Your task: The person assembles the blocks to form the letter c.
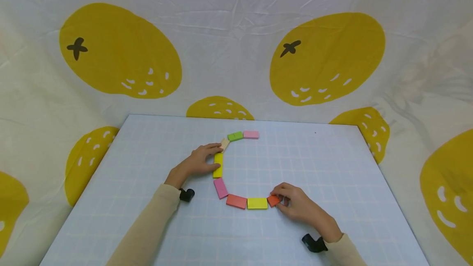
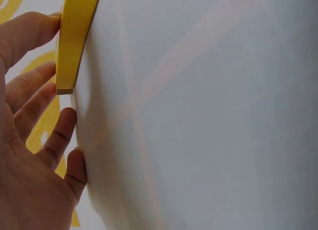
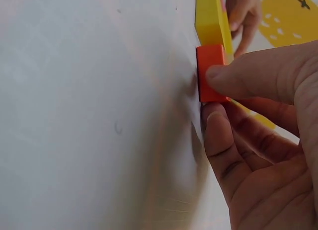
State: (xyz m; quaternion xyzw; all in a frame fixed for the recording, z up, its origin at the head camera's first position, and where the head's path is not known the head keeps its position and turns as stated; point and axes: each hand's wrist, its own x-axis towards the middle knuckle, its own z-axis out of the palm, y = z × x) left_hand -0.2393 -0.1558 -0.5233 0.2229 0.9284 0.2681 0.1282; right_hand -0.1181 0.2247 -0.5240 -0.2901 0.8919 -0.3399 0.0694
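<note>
Small flat blocks form a curved row. My left hand (image 1: 201, 160) lies with spread, fairly straight fingers against the yellow block (image 1: 218, 171) on the row's left side. In the left wrist view, its thumb touches the edge of that yellow block (image 2: 75, 41). The forefinger reaches the plain wooden block (image 1: 224, 143). At the row's near right end, my right hand (image 1: 298, 204) pinches an orange block (image 1: 272, 200). The right wrist view shows the thumb on the orange block's face (image 3: 206, 86), its end against a yellow block (image 3: 207, 21).
Green (image 1: 235, 136) and light pink (image 1: 251, 135) blocks continue the row at the far end. A pink block (image 1: 221, 188), a red block (image 1: 236, 201) and a yellow block (image 1: 257, 203) make up the near bend. The white table (image 1: 314, 159) meets a lemon-patterned cloth (image 1: 229, 52).
</note>
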